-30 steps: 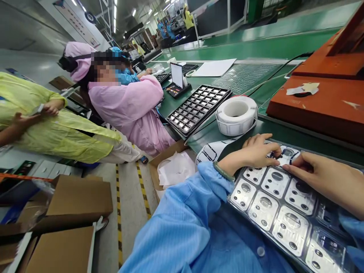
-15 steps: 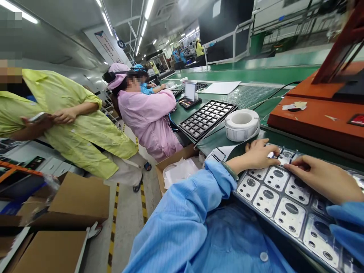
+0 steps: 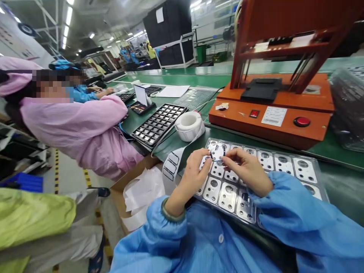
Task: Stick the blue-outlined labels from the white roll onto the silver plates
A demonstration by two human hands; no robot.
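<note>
A clear plastic tray [image 3: 284, 167] of several silver metal plates with holes lies at the edge of the green bench in front of me. Both my hands are raised just above its left end. My left hand [image 3: 196, 170] and my right hand [image 3: 246, 168] pinch one small silver plate [image 3: 217, 152] between their fingertips, one on each side. Both arms wear blue sleeves. A white label roll [image 3: 189, 126] stands just behind the tray, and its strip [image 3: 172, 165] of black-outlined labels hangs over the bench edge beside my left wrist.
An orange press machine [image 3: 273, 110] with a red button [image 3: 302, 121] stands behind the tray. A black compartment tray [image 3: 159, 123] lies to the left. A person in pink [image 3: 82, 129] sits close on my left. A cardboard box [image 3: 136, 189] with white paper stands below.
The view has swung right, bringing the orange press into sight. My hands have lifted from flat on the tray and now pinch a small plate together above it.
</note>
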